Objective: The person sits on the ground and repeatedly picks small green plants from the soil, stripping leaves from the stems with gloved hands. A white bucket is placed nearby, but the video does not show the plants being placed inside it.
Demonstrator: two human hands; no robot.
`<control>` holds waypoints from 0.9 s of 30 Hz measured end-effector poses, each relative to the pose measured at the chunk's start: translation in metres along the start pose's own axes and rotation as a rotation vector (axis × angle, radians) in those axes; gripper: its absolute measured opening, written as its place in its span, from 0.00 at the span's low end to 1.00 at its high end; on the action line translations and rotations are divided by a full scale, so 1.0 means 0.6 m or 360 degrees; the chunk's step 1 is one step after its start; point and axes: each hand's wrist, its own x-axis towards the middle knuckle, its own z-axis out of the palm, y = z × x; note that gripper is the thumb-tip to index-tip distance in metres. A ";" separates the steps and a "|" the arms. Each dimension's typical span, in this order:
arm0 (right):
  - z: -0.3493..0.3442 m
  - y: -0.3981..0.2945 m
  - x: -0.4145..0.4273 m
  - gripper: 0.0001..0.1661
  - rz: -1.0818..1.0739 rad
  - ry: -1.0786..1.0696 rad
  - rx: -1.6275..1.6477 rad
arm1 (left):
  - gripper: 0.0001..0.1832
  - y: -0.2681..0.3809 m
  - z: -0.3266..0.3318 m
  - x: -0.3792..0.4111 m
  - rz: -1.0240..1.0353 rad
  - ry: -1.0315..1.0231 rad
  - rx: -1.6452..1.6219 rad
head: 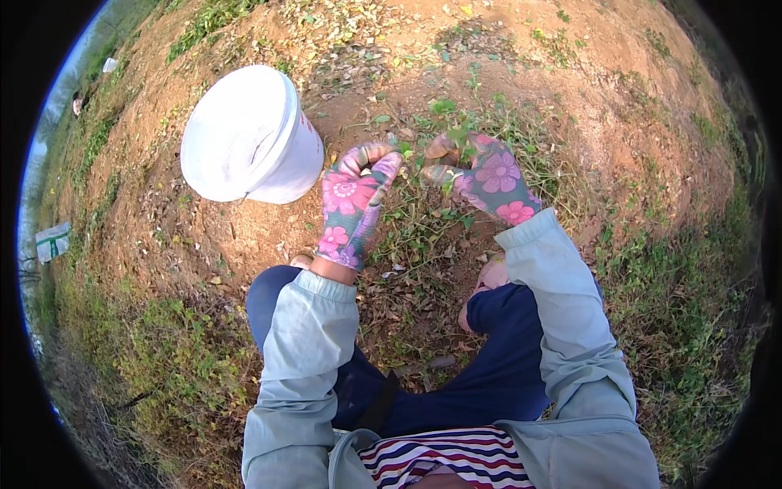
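My left hand (357, 195), in a flowered glove, is bent with thumb and forefinger close together beside small leaves and pale bits at their tips. Whether it grips any of them cannot be made out. Opposite it, my right hand (482, 174) wears a matching glove and curls its fingers around a green leafy sprig (462, 139). Both hands are just above a strip of low green plants (421, 235) mixed with dry leaves. A white plastic bucket (293, 159) stands left of my left hand, its open mouth tilted toward the view; red marks show on its side.
My shoes (492, 275) and bent knees frame the plant strip. Bare sandy soil (617, 140) rises ahead. Weeds (177, 360) grow at the left and right (666, 318). Far left are a white-and-green bag (53, 242), a small white container (110, 65) and possibly a crouching person (78, 102).
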 end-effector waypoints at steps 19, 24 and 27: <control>-0.022 -0.047 -0.019 0.30 0.0163 -0.0025 -0.0557 | 0.09 0.000 -0.010 0.003 -0.0031 0.0024 -0.0201; -0.026 0.025 -0.006 0.23 0.0278 -0.0123 0.1300 | 0.10 -0.009 -0.009 0.005 -0.0028 -0.0113 -0.0076; -0.024 -0.012 -0.004 0.21 0.0241 -0.0195 0.1343 | 0.11 0.000 -0.008 -0.003 -0.0036 -0.0244 0.0002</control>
